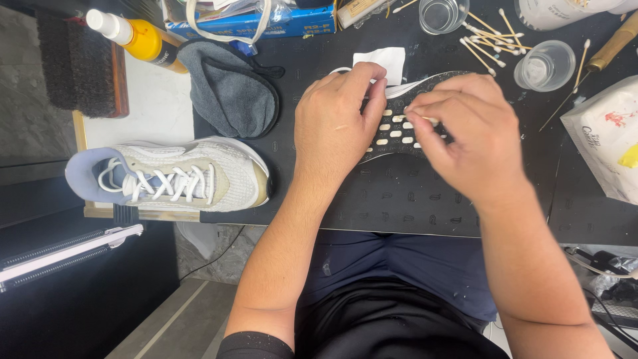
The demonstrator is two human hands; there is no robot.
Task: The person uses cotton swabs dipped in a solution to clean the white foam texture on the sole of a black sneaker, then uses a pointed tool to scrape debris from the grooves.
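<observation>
A shoe [405,126] lies sole-up on the black mat [399,193] that covers the table, near the mat's middle and straight ahead of the person. The left hand [335,123] lies over the shoe's left part, its grip closed around the edge, fingers curled onto the dark sole with its rows of pale oval holes. The right hand [475,133] is at the sole's right part, its grip pinched on a swab [425,119] whose tip touches the sole beside the left fingers; most of the stick is hidden, so it is probably a cotton swab like the loose swabs [492,40] scattered at the mat's far edge. Two clear cups [545,65] stand among those. A second shoe [173,176], white and laced, lies upright at the left, well apart from the hands. Beyond it are a grey cloth [229,90], a yellow bottle [136,36] and a dark brush [83,63]. A white bag [608,139] sits at the right edge.
</observation>
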